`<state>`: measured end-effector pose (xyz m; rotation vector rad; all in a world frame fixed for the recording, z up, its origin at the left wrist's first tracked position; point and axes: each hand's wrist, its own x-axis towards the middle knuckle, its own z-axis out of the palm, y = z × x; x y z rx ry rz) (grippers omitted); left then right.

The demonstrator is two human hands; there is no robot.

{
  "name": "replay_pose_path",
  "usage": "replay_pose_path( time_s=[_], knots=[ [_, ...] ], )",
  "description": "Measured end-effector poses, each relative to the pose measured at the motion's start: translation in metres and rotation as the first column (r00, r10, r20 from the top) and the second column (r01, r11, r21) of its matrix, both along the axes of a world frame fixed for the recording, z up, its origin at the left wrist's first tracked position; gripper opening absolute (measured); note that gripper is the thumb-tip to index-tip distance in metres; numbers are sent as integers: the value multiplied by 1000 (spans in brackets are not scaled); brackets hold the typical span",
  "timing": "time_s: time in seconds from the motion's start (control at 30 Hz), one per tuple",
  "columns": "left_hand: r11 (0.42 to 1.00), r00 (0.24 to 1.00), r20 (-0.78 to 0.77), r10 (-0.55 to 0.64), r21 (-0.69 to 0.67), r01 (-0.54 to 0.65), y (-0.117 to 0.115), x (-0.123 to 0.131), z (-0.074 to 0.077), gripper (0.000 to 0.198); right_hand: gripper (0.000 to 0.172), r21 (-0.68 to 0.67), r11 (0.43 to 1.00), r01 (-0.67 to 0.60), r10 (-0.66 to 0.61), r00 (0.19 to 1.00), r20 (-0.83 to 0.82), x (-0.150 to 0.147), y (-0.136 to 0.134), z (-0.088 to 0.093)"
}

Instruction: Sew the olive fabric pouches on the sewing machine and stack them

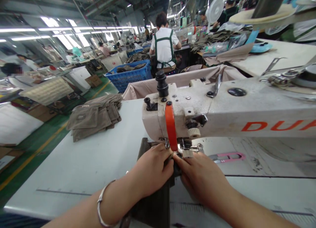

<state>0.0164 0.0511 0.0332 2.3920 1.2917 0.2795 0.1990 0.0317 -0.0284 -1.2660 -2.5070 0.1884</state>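
A dark olive fabric piece (158, 206) lies under the needle area of a white sewing machine (222, 109) and hangs toward me. My left hand (154, 168) presses on the fabric left of the presser foot, its fingers bent and close together. On the other side, my right hand (201, 175) rests beside the foot with its fingertips at the fabric, almost touching the left ones. An orange guard (171, 126) stands above the fingertips and partly hides them. The needle itself cannot be made out.
Pink-handled snips (230, 157) lie on the machine bed behind my right hand. A stack of brown fabric pieces (93, 116) sits at the table's far left. Beyond are a blue basket (132, 75), a pink cloth-lined trough (145, 89) and a seated person (164, 45).
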Motion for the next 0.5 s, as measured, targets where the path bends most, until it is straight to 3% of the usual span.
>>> replay_pose_path(
  time_s=[0.1,0.2,0.27,0.33,0.4,0.43,0.5],
  knots=[
    [976,980,14,200,85,-201,-8,-29,-4,19,35,-22,1000,-2,3,999,38,1,-1,0],
    [881,895,-32,446,190,-432,-18,-60,-18,37,38,-11,1000,-27,28,999,29,2,-2,-2],
    [841,845,-7,535,96,-532,-22,-72,-27,34,35,0,999,-43,43,999,-4,2,-3,-4],
    [804,789,156,594,-159,-573,-22,-73,-30,26,38,17,998,-59,60,997,-43,3,-4,-5],
    [720,616,392,683,-501,-480,-22,-65,-29,27,42,48,995,-83,87,992,-86,3,-5,-4],
    [658,480,471,740,-654,-373,-23,-59,-28,29,42,62,994,-89,96,989,-109,2,-5,-3],
    [517,242,482,842,-850,-105,-27,-49,-26,33,39,77,993,-85,96,984,-149,2,-4,1]
  ],
)
